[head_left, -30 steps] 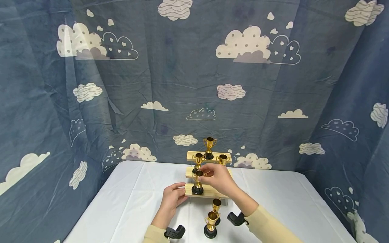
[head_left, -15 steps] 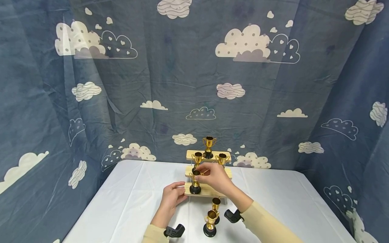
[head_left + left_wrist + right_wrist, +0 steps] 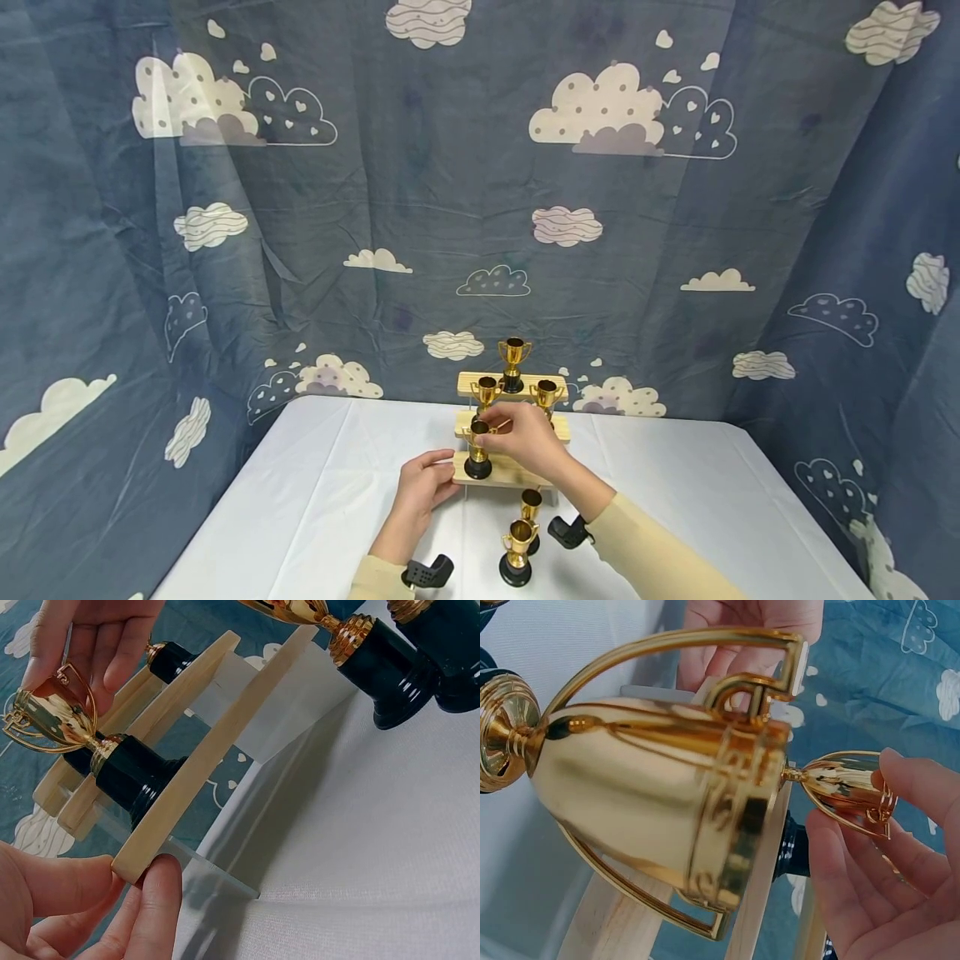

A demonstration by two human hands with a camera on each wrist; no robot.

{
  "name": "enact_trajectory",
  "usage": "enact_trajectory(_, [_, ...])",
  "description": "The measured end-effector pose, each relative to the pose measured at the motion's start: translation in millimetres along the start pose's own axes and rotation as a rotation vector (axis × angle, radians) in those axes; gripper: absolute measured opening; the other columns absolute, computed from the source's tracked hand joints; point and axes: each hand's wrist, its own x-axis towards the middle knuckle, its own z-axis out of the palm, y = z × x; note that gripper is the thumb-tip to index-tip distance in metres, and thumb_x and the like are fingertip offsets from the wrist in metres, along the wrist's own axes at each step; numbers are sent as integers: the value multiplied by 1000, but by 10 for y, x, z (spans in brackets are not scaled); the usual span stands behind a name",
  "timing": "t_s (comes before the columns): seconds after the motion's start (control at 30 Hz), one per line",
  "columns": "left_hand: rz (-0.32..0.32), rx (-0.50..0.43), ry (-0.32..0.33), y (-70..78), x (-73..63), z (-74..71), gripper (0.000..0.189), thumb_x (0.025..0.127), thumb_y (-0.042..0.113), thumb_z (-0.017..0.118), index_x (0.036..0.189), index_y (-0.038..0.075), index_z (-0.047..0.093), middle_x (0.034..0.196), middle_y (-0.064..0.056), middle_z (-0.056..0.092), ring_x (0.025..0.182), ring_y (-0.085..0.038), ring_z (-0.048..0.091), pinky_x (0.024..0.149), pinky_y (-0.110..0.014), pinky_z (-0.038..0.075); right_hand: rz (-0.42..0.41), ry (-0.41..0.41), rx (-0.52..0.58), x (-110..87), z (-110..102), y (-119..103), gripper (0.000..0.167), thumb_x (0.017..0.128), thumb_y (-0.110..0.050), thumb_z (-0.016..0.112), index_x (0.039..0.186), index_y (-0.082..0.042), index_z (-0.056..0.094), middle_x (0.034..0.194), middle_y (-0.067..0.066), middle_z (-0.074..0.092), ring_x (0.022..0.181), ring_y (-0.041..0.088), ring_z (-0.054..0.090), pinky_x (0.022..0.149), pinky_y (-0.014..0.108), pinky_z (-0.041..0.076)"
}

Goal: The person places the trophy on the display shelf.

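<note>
Presently, my right grip (image 3: 527, 437) is pinching a gold trophy (image 3: 476, 457) by its cup, thumb and fingertips pressing on it. That trophy is standing upright, its black base resting on the bottom plank (image 3: 513, 474) near the left end. My left grip (image 3: 420, 486) is clamping that same end, thumb above and fingers beneath. Farther back, two trophies (image 3: 486, 389) are standing on the middle plank (image 3: 562, 430), one more (image 3: 513, 360) on the top plank (image 3: 474, 383). In front, a nearer trophy (image 3: 517, 546) and a farther trophy (image 3: 530, 503) are standing close together on the white counter (image 3: 645, 492).
</note>
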Motion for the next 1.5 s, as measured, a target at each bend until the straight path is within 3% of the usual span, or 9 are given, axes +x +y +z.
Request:
enact_trajectory(0.73, [-6, -4, 4, 5, 2, 0, 39, 92, -3, 62, 130, -9, 59, 110, -18, 69, 86, -20, 70, 81, -39, 60, 26, -3, 17, 12, 38, -13, 32, 83, -32, 83, 110, -18, 74, 101, -4, 71, 86, 11, 68, 75, 31, 58])
enact_trajectory(1.5, [1, -1, 6, -23, 21, -6, 36, 90, -4, 61, 126, -8, 62, 107, -18, 70, 86, -21, 71, 79, -38, 60, -1, 13, 34, -3, 63, 6, 32, 84, -34, 83, 110, -19, 73, 101, -4, 71, 88, 11, 69, 76, 29, 58])
